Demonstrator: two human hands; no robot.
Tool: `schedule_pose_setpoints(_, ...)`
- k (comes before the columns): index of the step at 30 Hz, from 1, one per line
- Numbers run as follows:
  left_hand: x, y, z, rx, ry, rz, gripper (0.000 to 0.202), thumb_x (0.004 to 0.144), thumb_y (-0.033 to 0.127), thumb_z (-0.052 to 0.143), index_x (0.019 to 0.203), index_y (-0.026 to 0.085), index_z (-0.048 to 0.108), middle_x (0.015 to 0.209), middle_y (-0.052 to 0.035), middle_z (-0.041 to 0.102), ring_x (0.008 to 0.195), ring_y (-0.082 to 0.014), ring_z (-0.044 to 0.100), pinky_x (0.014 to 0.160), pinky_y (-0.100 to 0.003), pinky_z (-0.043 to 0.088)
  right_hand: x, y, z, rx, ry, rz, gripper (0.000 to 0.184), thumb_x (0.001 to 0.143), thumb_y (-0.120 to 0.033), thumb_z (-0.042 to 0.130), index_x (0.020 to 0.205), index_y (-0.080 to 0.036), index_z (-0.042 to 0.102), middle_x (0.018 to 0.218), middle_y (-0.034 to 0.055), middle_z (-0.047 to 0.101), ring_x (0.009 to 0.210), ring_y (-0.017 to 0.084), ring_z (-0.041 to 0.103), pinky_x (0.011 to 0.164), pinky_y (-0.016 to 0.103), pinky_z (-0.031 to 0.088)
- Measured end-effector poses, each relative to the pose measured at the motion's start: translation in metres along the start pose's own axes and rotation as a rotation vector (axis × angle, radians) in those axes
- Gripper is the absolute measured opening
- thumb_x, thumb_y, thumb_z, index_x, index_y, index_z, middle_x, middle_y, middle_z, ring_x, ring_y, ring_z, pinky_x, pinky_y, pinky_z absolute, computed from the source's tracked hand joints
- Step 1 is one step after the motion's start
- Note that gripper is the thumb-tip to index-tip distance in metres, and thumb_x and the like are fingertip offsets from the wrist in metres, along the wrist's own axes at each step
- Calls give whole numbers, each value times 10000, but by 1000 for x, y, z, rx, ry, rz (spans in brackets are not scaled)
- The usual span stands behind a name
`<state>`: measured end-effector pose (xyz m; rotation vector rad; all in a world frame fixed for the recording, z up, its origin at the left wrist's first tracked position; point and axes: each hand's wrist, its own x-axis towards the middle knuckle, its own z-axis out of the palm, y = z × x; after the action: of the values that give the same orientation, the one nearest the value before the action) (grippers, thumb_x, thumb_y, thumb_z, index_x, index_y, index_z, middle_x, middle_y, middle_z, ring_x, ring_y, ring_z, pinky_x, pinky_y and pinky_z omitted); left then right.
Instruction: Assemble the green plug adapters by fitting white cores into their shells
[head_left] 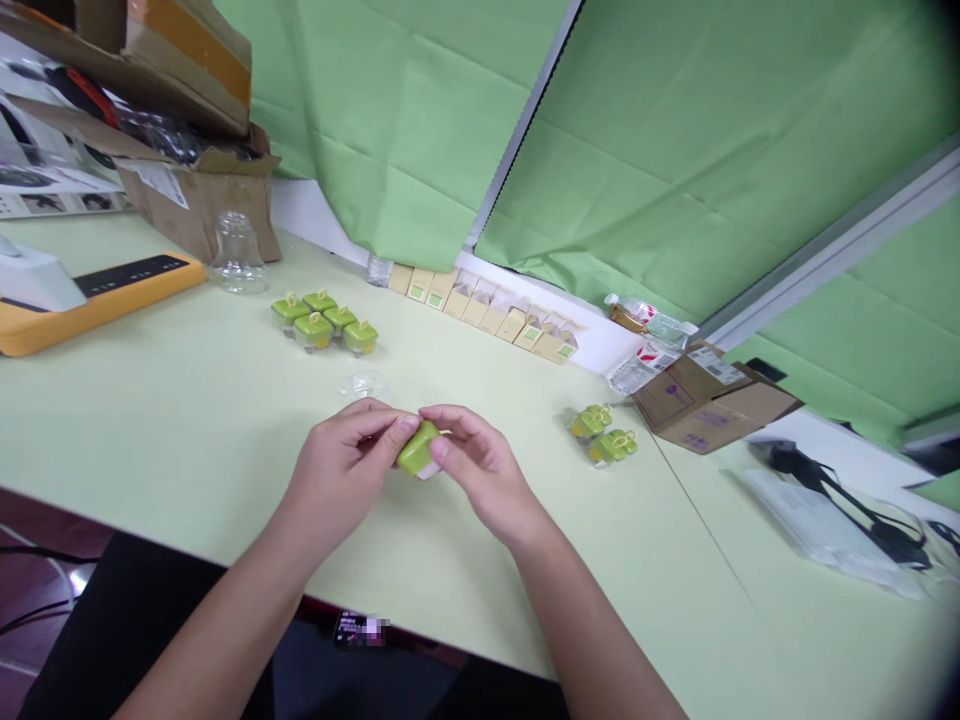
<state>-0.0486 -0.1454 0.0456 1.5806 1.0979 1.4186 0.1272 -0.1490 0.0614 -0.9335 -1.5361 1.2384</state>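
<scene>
Between my two hands, above the table, is a small square container with a green lid (417, 449) and a pale lower part. My left hand (352, 455) pinches it from the left with thumb and fingers. From the right, my right hand (480, 465) grips it, the thumb pressed on its side. Part of it is hidden by my fingers. Just beyond my left hand lies a clear plastic piece (365, 384). Several similar green-lidded containers (313, 330) with yellow loops stand together at the back left, and another group (602, 435) stands to the right.
A row of small beige boxes (480, 305) lines the wall. Clear bottles (649, 325) and a cardboard box (705, 395) stand at the back right. A plastic bag (817, 520) with a black strap lies right. Left are a clear jar (237, 255), a carton (195, 200) and an orange-edged device (112, 300).
</scene>
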Motion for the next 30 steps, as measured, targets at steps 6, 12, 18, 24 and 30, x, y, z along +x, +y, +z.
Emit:
schedule_pose_setpoints(6, -3, 2, 3, 106, -16, 5, 216, 909, 397, 621, 851, 243, 761, 858, -20, 686, 797, -154, 639, 679, -254, 488, 0, 1, 6, 91, -52, 92, 384, 776, -382, 804, 1099, -223, 670, 1004, 31, 703, 877, 160, 676, 771, 348, 631)
schedule_pose_setpoints(12, 3, -4, -4, 285, 178, 63, 270, 953, 389, 522, 1105, 236, 685, 1224, -59, 643, 1104, -214, 629, 849, -321, 550, 4, -1, -2, 209, 283, 161, 327, 737, -352, 836, 993, -229, 675, 983, 3, 670, 875, 143, 651, 875, 364, 609)
schedule_pose_setpoints(18, 1, -21, -1, 640, 11, 5, 551, 931, 431, 527, 1438, 224, 469, 1567, -155, 347, 1461, -357, 331, 1133, -545, 400, 13, 15, -14, 265, 466, 146, 404, 705, -368, 859, 995, -231, 613, 947, 6, 683, 984, 178, 673, 999, 400, 554)
schedule_pose_setpoints(24, 1, -26, 1, 825, -61, 34, 488, 943, 340, 500, 1392, 149, 492, 1520, -184, 421, 1394, -388, 393, 1095, -566, 418, 17, 30, -11, 243, 443, 196, 439, 670, -393, 874, 976, -224, 608, 959, 5, 674, 949, 173, 683, 984, 406, 558)
schedule_pose_setpoints(30, 3, -22, -1, 744, -142, 64, 298, 934, 158, 430, 1180, 185, 596, 1132, -94, 683, 1054, -295, 593, 933, -488, 495, 16, 27, -10, 219, 418, 164, 403, 701, -407, 848, 964, -228, 601, 946, 6, 672, 945, 177, 678, 940, 397, 569)
